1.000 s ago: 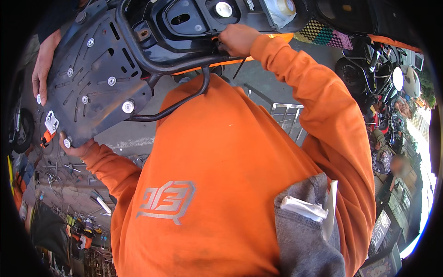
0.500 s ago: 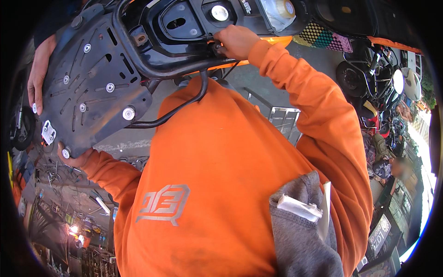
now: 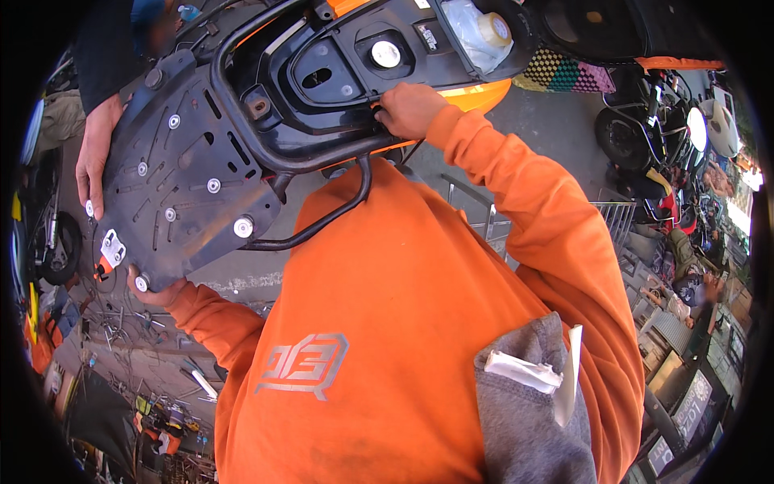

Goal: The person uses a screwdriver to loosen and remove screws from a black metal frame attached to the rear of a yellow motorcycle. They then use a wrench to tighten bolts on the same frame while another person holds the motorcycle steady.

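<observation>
A black metal rack plate [image 3: 173, 202] with slots and several silver round-headed bolts sits at the left, joined to a bent black tube frame. My left hand [image 3: 159, 292] grips its near corner, fingers partly hidden beneath it. My right hand [image 3: 413, 111] is closed at the edge of the motorcycle's black under-seat tray [image 3: 347, 77]. Whatever its fingertips hold there is hidden. Below that hand runs the black tube rail [image 3: 322, 160]. Another person's hand [image 3: 98, 157] rests on the plate's far-left edge, near a small silver bracket [image 3: 114, 248].
Orange body panels [image 3: 480, 97] flank the tray, and a clear plastic-wrapped container [image 3: 484, 36] sits farther along it. Parked motorcycles [image 3: 645, 137] stand at the right. Tools and scattered parts [image 3: 161, 419] lie at the lower left. A grey cloth [image 3: 524, 403] hangs over my front.
The view has shifted, so the rack and motorcycle appear farther right. My right hand has moved slightly along the tray edge. My left hand keeps its grip; the other person's hand stays on the plate.
</observation>
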Demonstrator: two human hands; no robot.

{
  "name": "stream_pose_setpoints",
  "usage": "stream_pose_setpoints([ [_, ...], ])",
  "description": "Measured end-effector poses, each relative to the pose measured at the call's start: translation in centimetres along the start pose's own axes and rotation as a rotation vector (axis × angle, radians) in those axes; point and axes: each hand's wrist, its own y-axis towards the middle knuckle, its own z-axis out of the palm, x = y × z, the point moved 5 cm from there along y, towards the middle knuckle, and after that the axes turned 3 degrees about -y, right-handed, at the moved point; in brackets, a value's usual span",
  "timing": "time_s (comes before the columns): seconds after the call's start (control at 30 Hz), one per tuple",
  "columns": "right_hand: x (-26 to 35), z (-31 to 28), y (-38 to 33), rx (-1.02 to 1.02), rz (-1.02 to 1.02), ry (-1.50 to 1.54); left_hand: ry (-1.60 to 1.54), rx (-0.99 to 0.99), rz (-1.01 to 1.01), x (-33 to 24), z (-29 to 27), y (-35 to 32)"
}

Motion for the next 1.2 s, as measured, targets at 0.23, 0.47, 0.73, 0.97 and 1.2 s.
stream_pose_setpoints([
  [0.23,-0.2,1.2,0.9,0.045,0.158,0.054,0.058,-0.021,-0.081,0.4,-0.4,-0.8],
  [0.47,-0.7,1.0,1.0,0.144,0.366,0.271,0.107,0.138,0.262,-0.2,-0.1,-0.2],
  [0.73,-0.7,0.8,0.1,0.071,0.120,0.044,-0.015,0.129,0.150,-0.7,0.0,0.1],
  [0.97,-1.8,1.4,1.2,0.163,0.219,0.359,0.004,0.098,0.037,0.1,-0.7,-0.6],
  [1.2,-1.1,1.3,0.8,0.077,0.065,0.018,-0.081,0.153,-0.014,1.0,-0.9,-0.5],
])
